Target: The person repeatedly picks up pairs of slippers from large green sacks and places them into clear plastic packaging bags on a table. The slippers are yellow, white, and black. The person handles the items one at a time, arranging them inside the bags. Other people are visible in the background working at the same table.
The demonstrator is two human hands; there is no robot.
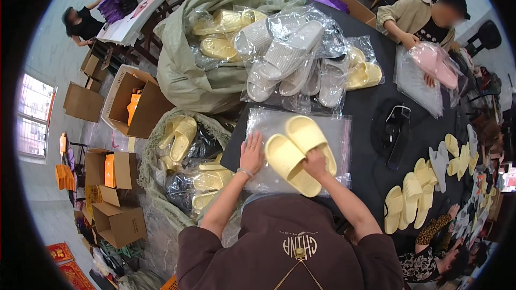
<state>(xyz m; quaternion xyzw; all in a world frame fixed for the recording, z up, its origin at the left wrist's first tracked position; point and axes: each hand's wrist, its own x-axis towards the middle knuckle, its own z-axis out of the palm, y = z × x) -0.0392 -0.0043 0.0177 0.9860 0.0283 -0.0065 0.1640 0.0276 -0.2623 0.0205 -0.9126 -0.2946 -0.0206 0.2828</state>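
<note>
Everything is carried by a black counter (371, 147), left bare around its middle. Flat clear bags (269, 122) are laid at the near edge. Beyond them, grey slippers (290, 48) in clear wrapping are heaped, with wrapped yellow slippers (367, 75) set just beside on the right. Right of the middle, a long black object (398, 137) is placed, its kind hard to tell. Farther right, unwrapped yellow slippers (411, 196) are lined up, with unwrapped grey slippers (438, 167) set among them.

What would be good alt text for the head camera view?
A person's right hand holds a pair of pale yellow slippers over flat clear plastic on a black table, left hand at the plastic's left edge. Bagged grey and yellow slippers lie heaped beyond.
</note>
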